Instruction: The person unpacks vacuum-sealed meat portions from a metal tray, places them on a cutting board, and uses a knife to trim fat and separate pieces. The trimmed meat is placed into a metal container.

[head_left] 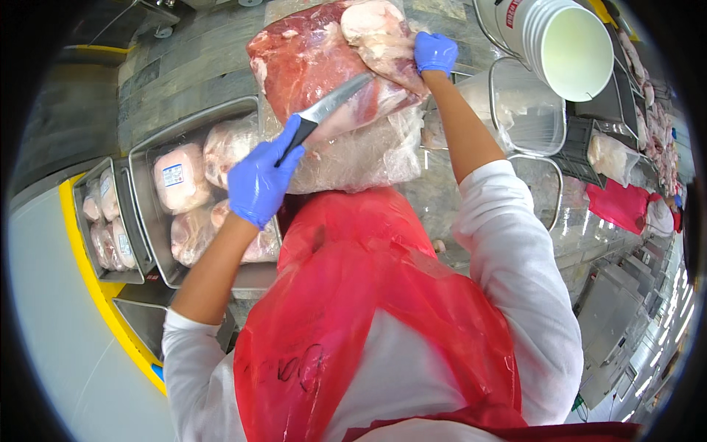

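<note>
A large slab of raw red meat point(294, 62) rests at the top middle on crumpled plastic wrap point(361, 155). My left hand point(261, 177), in a blue glove, is closed around a knife point(335, 99) with a black handle, its blade lying over the meat and pointing up and right. My right hand point(434, 53), also gloved in blue, grips the pale fatty flap point(375, 37) at the meat's right end, fingers curled on it. I wear a red plastic apron over white sleeves.
Metal bins point(158, 254) of wrapped meat stand at left beside a yellow edge point(74, 221). White buckets point(560, 51), a clear tub point(526, 103) and a dark crate point(578, 158) are at upper right. A co-worker in a red apron point(618, 210) is at far right.
</note>
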Motion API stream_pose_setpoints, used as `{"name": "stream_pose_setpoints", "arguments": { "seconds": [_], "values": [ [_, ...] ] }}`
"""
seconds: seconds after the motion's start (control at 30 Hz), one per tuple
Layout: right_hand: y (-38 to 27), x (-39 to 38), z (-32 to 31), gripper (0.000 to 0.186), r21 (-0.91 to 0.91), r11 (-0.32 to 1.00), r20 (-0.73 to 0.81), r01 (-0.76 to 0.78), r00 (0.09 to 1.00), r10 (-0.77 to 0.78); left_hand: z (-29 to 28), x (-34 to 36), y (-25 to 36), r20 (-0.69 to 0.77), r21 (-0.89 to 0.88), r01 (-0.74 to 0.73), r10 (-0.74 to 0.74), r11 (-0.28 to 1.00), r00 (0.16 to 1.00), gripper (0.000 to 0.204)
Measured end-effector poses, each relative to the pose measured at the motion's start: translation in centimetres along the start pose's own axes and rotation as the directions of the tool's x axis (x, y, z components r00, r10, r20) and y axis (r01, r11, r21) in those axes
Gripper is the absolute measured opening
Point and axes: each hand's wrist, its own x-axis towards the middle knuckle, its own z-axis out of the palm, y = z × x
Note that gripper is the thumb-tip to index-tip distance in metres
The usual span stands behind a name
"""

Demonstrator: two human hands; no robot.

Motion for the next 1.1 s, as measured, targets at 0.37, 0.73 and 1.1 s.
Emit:
{"name": "stream_pose_setpoints", "arguments": {
  "seconds": [0.37, 0.73, 1.1],
  "values": [
    [1.7, 0.3, 1.7, 0.029, -0.086, 0.983, 0.123, 0.164, 0.981, -0.153, 0.8, 4.0, -0.7, -0.121, 0.01, -0.128, 0.128, 0.992, 0.984, 0.041],
    [1.6, 0.2, 2.1, 0.031, -0.01, 0.998, 0.172, -0.064, 0.983, 0.064, 8.9, 0.5, -3.6, -0.318, -0.074, -0.165, 0.133, 0.984, 0.939, 0.049],
    [-4.1, -1.5, -10.8, 0.018, 0.469, 0.857, -0.202, 0.212, 0.971, -0.129, 1.9, -2.0, 2.5, -0.039, -0.128, 0.148, -0.155, 0.981, 0.987, 0.047]
  ]
}}
